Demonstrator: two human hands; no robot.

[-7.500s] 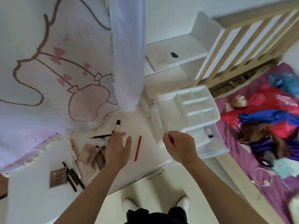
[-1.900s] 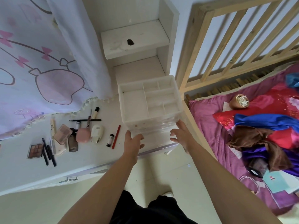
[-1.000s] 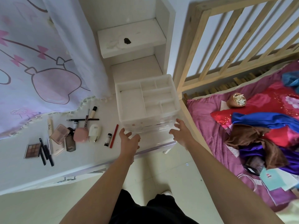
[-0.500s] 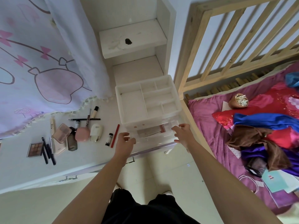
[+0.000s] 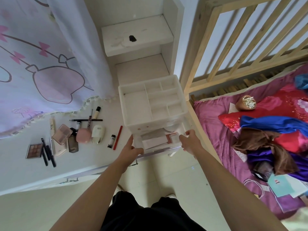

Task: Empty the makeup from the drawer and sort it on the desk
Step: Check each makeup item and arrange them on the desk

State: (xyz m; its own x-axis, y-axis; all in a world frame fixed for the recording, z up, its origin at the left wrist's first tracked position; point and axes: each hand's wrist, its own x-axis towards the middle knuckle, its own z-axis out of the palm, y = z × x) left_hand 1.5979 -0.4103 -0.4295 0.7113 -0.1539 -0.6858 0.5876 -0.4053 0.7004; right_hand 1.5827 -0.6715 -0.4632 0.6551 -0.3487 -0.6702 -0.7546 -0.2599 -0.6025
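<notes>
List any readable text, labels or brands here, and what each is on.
Nothing is legible.
Cream tube: dark print, too blurred.
Brown pencil: lettering along the barrel, too blurred.
Small black-capped tube: label too small.
Teal card on the bed: red mark, unreadable.
Packets in the drawer: no print I can make out.

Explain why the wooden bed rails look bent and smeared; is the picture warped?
Head view: yes, the wide-angle lens fans the wooden bed rails outward and softens them toward the edge; the clear drawer and makeup on the desk near the middle look sharper; lighting is bright and even, with faint shadows only.
</notes>
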